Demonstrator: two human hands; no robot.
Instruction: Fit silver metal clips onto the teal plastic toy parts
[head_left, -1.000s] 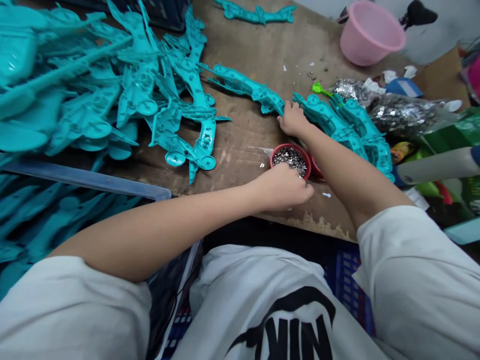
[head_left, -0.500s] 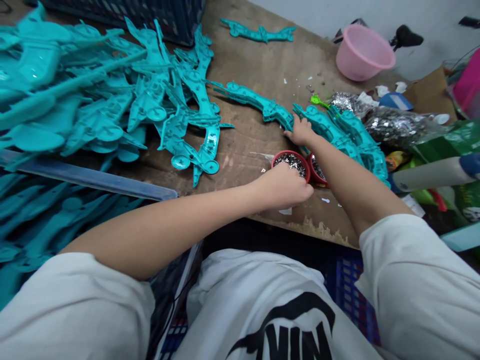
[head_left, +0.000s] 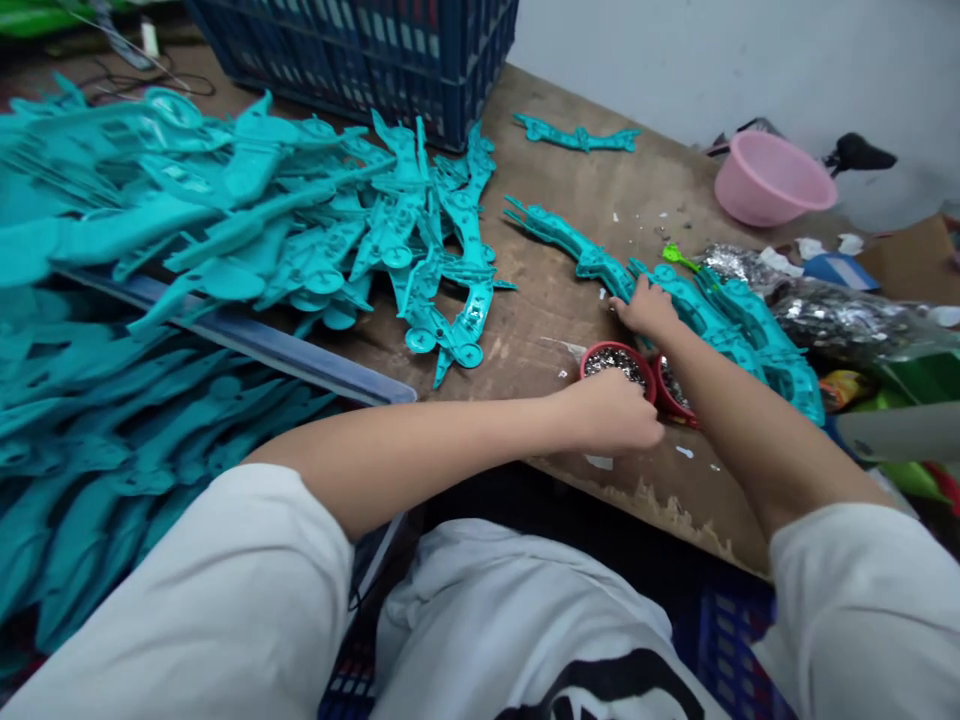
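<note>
The left hand [head_left: 611,420] sits at the near rim of a red cup [head_left: 600,352] of small metal pieces [head_left: 616,367], fingers curled; any hold cannot be determined. The right hand [head_left: 649,310] rests fingers-spread, not gripping, on teal moulded plastic frames [head_left: 709,325] at right on the table [head_left: 570,195]. These appear light and stiff; grasp the main bar.

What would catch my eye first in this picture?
The big heap of turquoise plastic parts covers the left of the wooden workbench. At its front edge, the left hand is at a small red bowl of shiny metal bits, and the right hand rests on more turquoise parts.
</note>
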